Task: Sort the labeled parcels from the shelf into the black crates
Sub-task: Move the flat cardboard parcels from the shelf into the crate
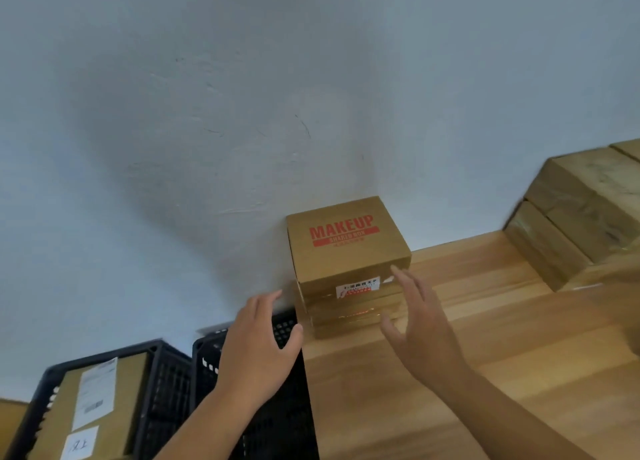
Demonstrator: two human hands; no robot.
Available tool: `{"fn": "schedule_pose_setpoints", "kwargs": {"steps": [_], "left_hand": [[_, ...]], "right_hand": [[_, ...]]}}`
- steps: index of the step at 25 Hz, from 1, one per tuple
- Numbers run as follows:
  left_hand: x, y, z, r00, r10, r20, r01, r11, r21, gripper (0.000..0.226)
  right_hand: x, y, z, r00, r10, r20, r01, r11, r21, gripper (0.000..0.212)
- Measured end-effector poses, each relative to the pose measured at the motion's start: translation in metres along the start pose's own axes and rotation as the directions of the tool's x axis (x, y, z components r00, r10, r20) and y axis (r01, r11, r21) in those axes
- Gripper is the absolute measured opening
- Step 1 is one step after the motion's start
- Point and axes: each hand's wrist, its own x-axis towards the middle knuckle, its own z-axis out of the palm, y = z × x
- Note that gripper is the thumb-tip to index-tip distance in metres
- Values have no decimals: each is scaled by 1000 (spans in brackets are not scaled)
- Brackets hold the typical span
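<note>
A brown cardboard parcel with red "MAKEUP" print and a white label on its front stands on the wooden shelf against the wall, stacked on another taped box. My left hand hovers open just left of the stack, above a black crate. Spread open, my right hand sits at the stack's right front corner; whether it touches the box I cannot tell. A second black crate at the lower left holds a labeled brown parcel.
More taped brown boxes are stacked at the right end of the shelf. A white wall rises directly behind the shelf and crates. Another brown box edge shows at the far lower left.
</note>
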Motion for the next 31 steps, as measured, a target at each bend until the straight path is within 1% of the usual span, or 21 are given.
{"fn": "schedule_pose_setpoints", "kwargs": {"steps": [4, 5, 7, 8, 11, 12, 14, 16, 18, 20, 23, 25, 28, 29, 31], "left_hand": [[24, 13, 28, 995, -101, 18, 102, 994, -27, 71], [29, 13, 35, 993, -116, 29, 117, 993, -33, 72], [39, 11, 49, 987, -146, 60, 149, 987, -61, 71], [42, 10, 54, 984, -158, 82, 165, 982, -91, 69], [46, 6, 67, 978, -148, 146, 181, 952, -247, 60], [45, 7, 68, 978, -136, 158, 180, 934, -310, 59], [38, 11, 66, 988, -99, 120, 140, 906, -401, 67], [30, 13, 57, 998, -43, 46, 59, 899, -435, 79], [20, 10, 43, 1000, 31, 3, -27, 901, -434, 91], [10, 3, 30, 993, 118, 2, -106, 903, -417, 103], [-4, -10, 16, 975, 221, -13, -214, 926, -312, 115], [-10, -15, 8, 966, 251, -58, -257, 928, -270, 117], [-21, -18, -6, 947, 280, -156, -317, 891, -324, 110], [-24, -19, -11, 943, 277, -183, -327, 869, -370, 106], [-31, -24, -22, 953, 222, -206, -297, 820, -490, 99]], "right_hand": [[40, 26, -1, 997, 64, -34, -61, 995, 84, 94], [48, 30, 1, 994, 99, -50, -93, 990, 110, 95], [63, 39, 6, 986, 164, -17, -158, 971, 182, 94], [69, 42, 8, 985, 172, 17, -172, 963, 207, 90], [76, 46, 17, 979, 174, 106, -197, 940, 277, 61], [76, 46, 19, 975, 188, 120, -217, 927, 307, 56], [76, 43, 18, 974, 194, 118, -224, 904, 363, 56], [73, 38, 15, 979, 187, 84, -205, 870, 449, 53], [69, 37, 9, 982, 186, 19, -167, 831, 531, 51], [65, 27, -2, 984, 179, 0, -145, 801, 581, 48], [53, 8, -19, 986, 163, -11, -125, 797, 591, 40], [45, -4, -26, 987, 157, -16, -120, 811, 572, 36], [31, -22, -37, 987, 157, -26, -116, 822, 557, 34], [24, -29, -41, 989, 146, -17, -113, 828, 549, 38], [8, -43, -46, 993, 107, 39, -111, 834, 540, 53]]}}
